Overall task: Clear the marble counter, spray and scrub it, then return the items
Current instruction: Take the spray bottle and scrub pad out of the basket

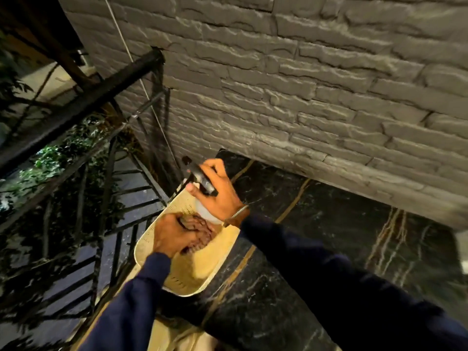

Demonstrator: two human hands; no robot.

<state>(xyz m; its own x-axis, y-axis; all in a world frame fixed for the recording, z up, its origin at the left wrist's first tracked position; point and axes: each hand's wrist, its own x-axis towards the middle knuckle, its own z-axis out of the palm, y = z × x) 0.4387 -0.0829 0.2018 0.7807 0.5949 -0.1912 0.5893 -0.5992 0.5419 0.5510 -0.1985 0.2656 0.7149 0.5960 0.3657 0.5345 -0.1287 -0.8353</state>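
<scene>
A cream perforated basket (192,277) sits at the left end of the black marble counter (329,239). My right hand (217,193) is closed around the black trigger head of a spray bottle (200,177), whose white body is inside the basket. My left hand (174,235) reaches into the basket and grips a brownish scrub cloth (200,228). Both forearms wear dark blue sleeves, and a thin bangle circles the right wrist.
A grey stone-brick wall (304,84) rises behind the counter. A black metal railing (83,148) with foliage behind it runs along the left. A thin white cord (141,82) hangs down the wall corner. A pale object (462,249) sits at the counter's right edge.
</scene>
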